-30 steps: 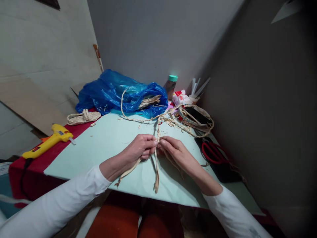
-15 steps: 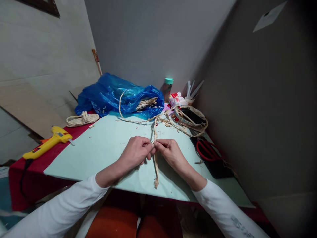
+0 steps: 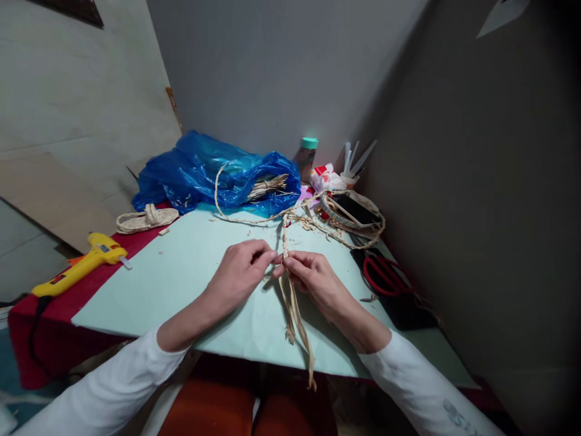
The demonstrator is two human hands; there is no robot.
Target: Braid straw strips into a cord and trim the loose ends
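Plaited fibre cord [image 3: 285,236] at centre, near end in my right hand [image 3: 324,284], pinched thumb to fingers. Left hand [image 3: 242,272] curled just beside; cannot tell whether it grips strand. Judgement: pinch tight at last crossing, lay strands flat, pull evenly, else plait slackens. Count: at least two loose strands [image 3: 297,318] hanging near; one yellow glue gun [image 3: 82,265], left; one woven slipper [image 3: 147,220], farther left; one blue plastic bag [image 3: 181,172], far; one pair red-handled scissors [image 3: 385,275], right.

open pale sheet [image 3: 167,272] at left, braid [image 3: 285,237] up the middle, blue bag [image 3: 181,172] behind, scissors [image 3: 385,275] at right
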